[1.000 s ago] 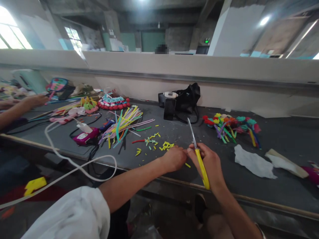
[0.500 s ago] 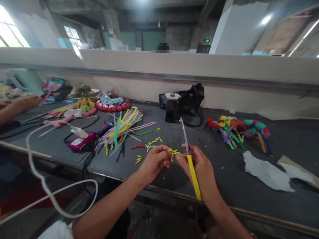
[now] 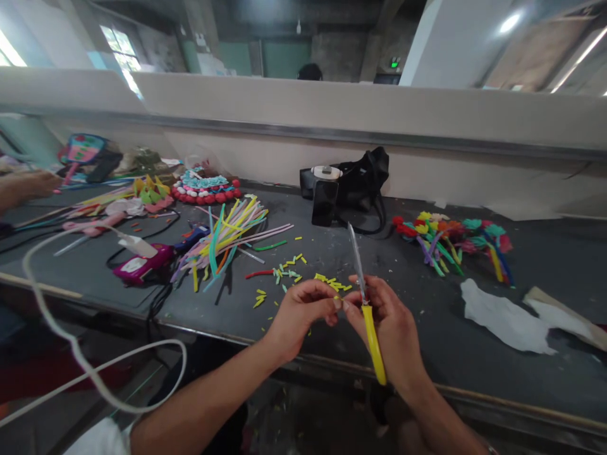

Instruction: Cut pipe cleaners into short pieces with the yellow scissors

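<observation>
My left hand [image 3: 303, 316] is closed in a pinch on a tiny yellow pipe cleaner piece [image 3: 337, 297]. Against it come the thumb and fingertip of my right hand [image 3: 391, 319]. That hand is wrapped round scissors [image 3: 374, 344] with yellow handles, their blades pointing up and away from me. Just beyond the fingertips lie several short yellow pipe cleaner snippets [image 3: 327, 280]. More yellow and pale green snippets [image 3: 287, 268] are scattered to the left, near a red pipe cleaner [image 3: 259, 273]. My fingers partly hide the held piece.
Left of my hands lie a heap of long pipe cleaners [image 3: 230, 234] and a magenta power strip [image 3: 142, 264] with a white cable. A phone [image 3: 325, 203] leans on a black bag [image 3: 365, 180]. Pipe cleaner flowers [image 3: 441, 237] and white paper [image 3: 505, 319] lie right. Another person's hand [image 3: 35, 186] is far left.
My hands have come together, so the fingertips now meet at the small yellow piece. The scissors stay in my right hand. The view has tilted down slightly.
</observation>
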Motion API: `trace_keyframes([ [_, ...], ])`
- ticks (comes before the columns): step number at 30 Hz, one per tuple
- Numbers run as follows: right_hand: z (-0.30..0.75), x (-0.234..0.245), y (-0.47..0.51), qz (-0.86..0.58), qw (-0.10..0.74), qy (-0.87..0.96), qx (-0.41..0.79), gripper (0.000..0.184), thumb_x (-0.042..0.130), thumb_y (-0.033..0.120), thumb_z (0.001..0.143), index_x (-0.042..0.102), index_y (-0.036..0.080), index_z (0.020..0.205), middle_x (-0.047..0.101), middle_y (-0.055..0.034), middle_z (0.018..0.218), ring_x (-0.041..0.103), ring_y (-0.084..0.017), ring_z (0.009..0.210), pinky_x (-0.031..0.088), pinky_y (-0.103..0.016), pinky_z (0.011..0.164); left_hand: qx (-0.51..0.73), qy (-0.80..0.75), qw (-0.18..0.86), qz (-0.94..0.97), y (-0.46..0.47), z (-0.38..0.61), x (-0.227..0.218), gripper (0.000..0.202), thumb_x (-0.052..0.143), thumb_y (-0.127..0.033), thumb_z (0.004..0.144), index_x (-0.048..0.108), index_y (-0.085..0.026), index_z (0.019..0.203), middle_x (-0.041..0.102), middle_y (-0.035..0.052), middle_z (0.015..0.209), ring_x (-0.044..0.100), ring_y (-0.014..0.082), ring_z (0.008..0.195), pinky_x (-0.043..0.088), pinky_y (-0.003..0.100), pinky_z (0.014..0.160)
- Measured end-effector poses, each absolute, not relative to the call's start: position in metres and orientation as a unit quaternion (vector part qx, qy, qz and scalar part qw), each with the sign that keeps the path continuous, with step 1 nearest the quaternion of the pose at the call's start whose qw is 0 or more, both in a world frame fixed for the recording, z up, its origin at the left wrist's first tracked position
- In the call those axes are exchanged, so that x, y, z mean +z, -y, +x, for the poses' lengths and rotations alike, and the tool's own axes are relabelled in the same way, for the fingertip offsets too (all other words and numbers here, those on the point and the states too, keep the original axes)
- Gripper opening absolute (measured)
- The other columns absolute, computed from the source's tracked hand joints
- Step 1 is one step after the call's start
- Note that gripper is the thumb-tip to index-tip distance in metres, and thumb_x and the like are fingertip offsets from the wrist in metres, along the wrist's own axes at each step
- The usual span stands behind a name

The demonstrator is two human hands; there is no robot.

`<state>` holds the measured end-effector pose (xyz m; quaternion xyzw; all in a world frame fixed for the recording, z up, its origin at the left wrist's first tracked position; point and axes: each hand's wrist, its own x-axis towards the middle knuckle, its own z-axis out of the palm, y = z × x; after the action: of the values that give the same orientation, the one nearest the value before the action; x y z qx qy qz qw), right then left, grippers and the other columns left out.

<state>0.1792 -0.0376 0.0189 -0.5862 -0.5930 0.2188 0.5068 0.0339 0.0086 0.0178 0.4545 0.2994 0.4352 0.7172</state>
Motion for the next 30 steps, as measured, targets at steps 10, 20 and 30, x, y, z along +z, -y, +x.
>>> trace_keyframes([
  [10, 0.183, 0.018, 0.040, -0.603, 0.493, 0.608, 0.153, 0.033, 0.057, 0.022, 0.079, 0.056, 0.020, 0.113, 0.065, -0.0004, 0.087, 0.064, -0.013, 0.072, 0.050, -0.026, 0.073, 0.427, -0.307, 0.534, 0.662, -0.012, 0.027, 0.020, 0.006, 0.065, -0.020, 0.075, 0.069, -0.017, 0.070, 0.061, 0.0035, 0.074, 0.055, 0.0145, 0.073, 0.042, 0.026, 0.067],
  [20, 0.183, 0.014, 0.043, -0.595, 0.484, 0.625, 0.145, 0.032, 0.057, 0.018, 0.079, 0.057, 0.021, 0.111, 0.067, -0.0009, 0.094, 0.065, -0.012, 0.072, 0.051, -0.021, 0.068, 0.326, -0.319, 0.578, 0.676, -0.013, 0.026, 0.020, 0.006, 0.067, -0.019, 0.069, 0.068, -0.014, 0.071, 0.061, 0.0017, 0.067, 0.052, 0.0114, 0.063, 0.040, 0.023, 0.061],
  [30, 0.184, 0.015, 0.058, -0.628, 0.441, 0.628, 0.133, 0.027, 0.059, 0.037, 0.086, 0.056, 0.025, 0.109, 0.065, 0.0022, 0.085, 0.063, -0.011, 0.068, 0.049, -0.020, 0.065, 0.450, -0.299, 0.727, 0.423, -0.015, 0.025, 0.021, 0.007, 0.071, -0.018, 0.068, 0.065, -0.015, 0.071, 0.060, -0.0015, 0.061, 0.052, 0.0086, 0.059, 0.040, 0.022, 0.062],
])
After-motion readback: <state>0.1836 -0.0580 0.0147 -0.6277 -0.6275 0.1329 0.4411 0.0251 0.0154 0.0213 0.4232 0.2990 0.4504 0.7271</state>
